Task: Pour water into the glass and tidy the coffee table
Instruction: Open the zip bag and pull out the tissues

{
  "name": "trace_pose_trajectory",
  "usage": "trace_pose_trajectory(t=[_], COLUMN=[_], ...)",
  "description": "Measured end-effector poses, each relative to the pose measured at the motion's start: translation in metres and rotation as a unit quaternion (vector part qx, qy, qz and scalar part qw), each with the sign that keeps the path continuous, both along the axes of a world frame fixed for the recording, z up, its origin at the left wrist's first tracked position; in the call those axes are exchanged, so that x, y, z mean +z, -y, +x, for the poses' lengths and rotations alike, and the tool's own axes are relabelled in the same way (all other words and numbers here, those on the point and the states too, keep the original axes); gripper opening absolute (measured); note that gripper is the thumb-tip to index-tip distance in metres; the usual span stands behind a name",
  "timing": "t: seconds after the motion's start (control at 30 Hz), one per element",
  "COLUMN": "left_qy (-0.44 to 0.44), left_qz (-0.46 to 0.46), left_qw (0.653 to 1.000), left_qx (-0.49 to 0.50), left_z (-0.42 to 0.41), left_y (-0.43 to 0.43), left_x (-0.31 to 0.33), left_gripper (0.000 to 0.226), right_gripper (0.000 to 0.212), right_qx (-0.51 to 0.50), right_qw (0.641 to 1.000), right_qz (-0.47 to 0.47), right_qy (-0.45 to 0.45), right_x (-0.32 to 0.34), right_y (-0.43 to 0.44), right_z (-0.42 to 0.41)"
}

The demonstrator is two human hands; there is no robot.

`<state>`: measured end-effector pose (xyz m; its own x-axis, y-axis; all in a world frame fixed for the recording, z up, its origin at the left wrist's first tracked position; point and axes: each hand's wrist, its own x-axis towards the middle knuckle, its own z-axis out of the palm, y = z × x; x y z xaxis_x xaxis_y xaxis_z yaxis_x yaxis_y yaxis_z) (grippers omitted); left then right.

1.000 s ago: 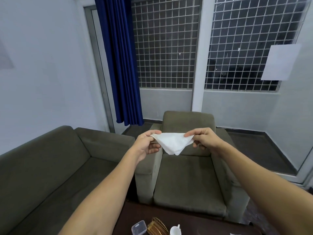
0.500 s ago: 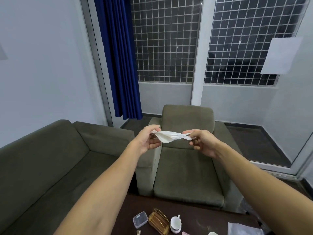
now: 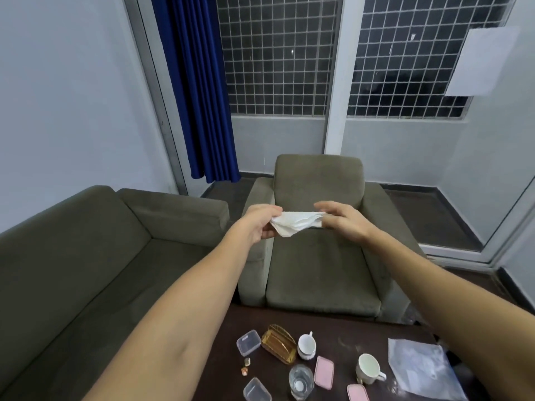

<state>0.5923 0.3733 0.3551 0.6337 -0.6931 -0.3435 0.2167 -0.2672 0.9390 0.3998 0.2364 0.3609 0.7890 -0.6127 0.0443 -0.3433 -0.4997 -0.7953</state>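
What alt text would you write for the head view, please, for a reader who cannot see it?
A left hand and a right hand hold a folded white tissue between them, in front of a grey armchair. Below them, a dark table bears a glass, two cups, and a plastic bag.

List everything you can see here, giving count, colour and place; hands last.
napkin: one, white, held between the hands
coffee table: one, dark brown, bottom
glass: one, clear, on table
cups: two, white, on table
boxes: two, clear, table's left part
pads: two, pink, right of glass
holder: one, gold, between box and cup
bag: one, clear, table's right side
sofa: one, olive, left
armchair: one, olive, behind table
curtain: one, blue, beside window
left hand: one, pinches napkin's left end
right hand: one, holds its right end
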Motion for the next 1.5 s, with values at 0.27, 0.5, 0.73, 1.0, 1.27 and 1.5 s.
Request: trace_pose_trajectory(t=[0.27,0.5,0.73,1.0,1.27,1.5], left_qy=[0.037,0.098,0.250,0.449,0.423,0.414], left_qz=[0.083,0.173,0.127,0.169,0.239,0.288], left_qw=[0.996,0.979,0.953,0.865,0.851,0.829], left_qx=[-0.011,-0.035,-0.112,-0.146,-0.202,-0.240], left_z=[-0.015,-0.008,0.008,0.027,0.053,0.066], left_y=[0.016,0.011,-0.009,-0.023,-0.017,-0.008], left_x=[-0.004,-0.030,-0.076,-0.155,-0.260,-0.374], left_gripper=[0.007,0.027,0.045,0.019,0.016,0.016], right_gripper=[0.044,0.025,0.018,0.029,0.014,0.011], right_qx=[0.035,-0.027,-0.001,0.027,0.003,-0.018], right_qw=[0.918,0.962,0.983,0.983,0.966,0.951], right_qz=[-0.392,-0.269,-0.153,-0.096,-0.070,-0.078], right_qy=[-0.051,-0.029,-0.101,-0.157,-0.247,-0.298], right_x=[-0.036,-0.065,-0.091,-0.154,-0.260,-0.356], right_y=[-0.031,-0.019,-0.007,-0.025,-0.036,-0.050], right_z=[0.004,0.012,0.032,0.061,0.068,0.072])
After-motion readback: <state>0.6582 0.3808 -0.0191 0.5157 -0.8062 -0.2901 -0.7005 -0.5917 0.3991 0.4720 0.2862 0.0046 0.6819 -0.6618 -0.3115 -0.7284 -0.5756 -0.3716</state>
